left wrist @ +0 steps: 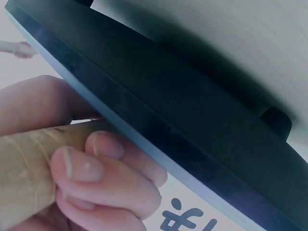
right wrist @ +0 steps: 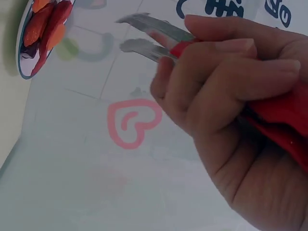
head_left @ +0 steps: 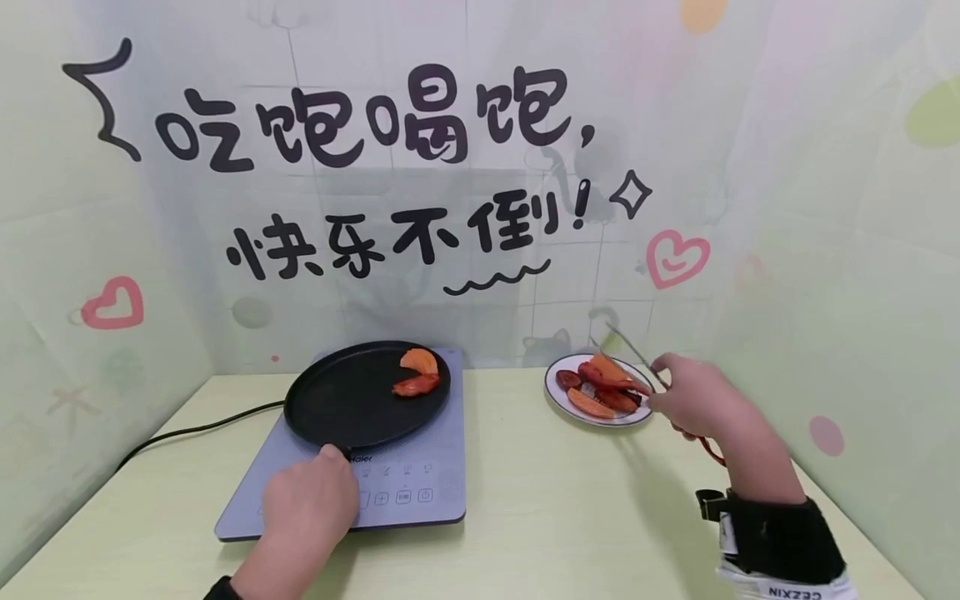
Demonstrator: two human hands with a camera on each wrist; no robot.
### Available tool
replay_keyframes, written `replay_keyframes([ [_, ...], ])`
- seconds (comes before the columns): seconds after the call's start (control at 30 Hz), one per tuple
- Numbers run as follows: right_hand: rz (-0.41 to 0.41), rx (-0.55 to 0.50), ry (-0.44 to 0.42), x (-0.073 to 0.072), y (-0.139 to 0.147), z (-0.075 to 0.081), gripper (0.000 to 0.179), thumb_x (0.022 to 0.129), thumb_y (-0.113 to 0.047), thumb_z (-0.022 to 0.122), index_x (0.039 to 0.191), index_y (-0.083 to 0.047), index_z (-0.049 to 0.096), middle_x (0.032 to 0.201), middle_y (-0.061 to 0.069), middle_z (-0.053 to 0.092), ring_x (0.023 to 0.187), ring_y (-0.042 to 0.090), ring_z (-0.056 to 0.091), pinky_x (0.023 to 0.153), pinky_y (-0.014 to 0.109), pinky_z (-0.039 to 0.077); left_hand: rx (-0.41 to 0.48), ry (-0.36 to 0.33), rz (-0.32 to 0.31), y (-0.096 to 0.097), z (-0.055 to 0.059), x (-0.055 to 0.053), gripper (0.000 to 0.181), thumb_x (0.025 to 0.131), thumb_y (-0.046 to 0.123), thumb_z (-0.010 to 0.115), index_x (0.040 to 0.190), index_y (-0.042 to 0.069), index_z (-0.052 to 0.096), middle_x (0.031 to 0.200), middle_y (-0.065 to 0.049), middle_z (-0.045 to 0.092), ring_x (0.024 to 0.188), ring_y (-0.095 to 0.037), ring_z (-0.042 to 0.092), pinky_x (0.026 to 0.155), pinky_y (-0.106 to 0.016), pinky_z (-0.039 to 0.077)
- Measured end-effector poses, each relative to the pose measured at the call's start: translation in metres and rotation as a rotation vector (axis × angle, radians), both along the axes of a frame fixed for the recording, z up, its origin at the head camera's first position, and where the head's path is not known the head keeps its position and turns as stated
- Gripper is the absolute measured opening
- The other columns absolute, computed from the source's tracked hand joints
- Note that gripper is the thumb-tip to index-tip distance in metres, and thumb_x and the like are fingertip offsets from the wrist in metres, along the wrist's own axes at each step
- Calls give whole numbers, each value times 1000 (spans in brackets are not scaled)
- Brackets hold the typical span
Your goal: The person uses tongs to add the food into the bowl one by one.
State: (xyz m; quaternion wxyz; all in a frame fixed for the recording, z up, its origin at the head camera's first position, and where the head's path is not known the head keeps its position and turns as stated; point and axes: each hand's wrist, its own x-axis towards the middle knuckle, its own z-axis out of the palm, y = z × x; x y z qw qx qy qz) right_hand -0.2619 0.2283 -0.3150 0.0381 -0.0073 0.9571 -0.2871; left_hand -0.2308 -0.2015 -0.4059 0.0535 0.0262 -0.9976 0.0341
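My left hand [head_left: 311, 500] grips the pale wooden handle [left wrist: 24, 163] of a round black frying pan [head_left: 337, 400], fingers curled round it. The pan rests on an induction cooktop [head_left: 442, 500]. At its right side lie an orange slice [head_left: 418, 360] and a glossy red piece [head_left: 416, 386]. My right hand [head_left: 701, 398] holds metal tongs [right wrist: 154, 36] with red handles [right wrist: 284, 120]. The tong tips are spread, with nothing between them, and rise above a white plate [head_left: 551, 396] at the right. Several red and orange food pieces [head_left: 590, 405] lie on that plate.
The cooktop's black cord [head_left: 210, 427] runs left across the pale yellow table [head_left: 517, 475]. A printed curtain [head_left: 495, 325] with dark lettering stands close behind the cooktop and plate, and light walls close in both sides.
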Motion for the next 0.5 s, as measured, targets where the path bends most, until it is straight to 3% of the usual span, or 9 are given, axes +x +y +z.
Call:
replay_keyframes([
  [0.27, 60, 96, -90, 5, -12, -5, 54, 86, -2, 57, 140, 6, 58, 60, 3, 51, 52, 16, 49, 51, 29, 42, 16, 4, 6, 0, 0, 0, 25, 104, 12, 52, 104, -12, 59, 66, -14, 59, 61, -26, 58, 55, -44, 51],
  [0.5, 43, 106, -114, 2, -14, -11, 60, 86, 0, 56, 145, 9, 55, 58, -1, 45, 51, 15, 45, 53, 28, 38, 18, 6, 8, 0, 1, 0, 26, 104, 12, 51, 106, -13, 59, 66, -14, 58, 60, -26, 58, 54, -43, 50],
])
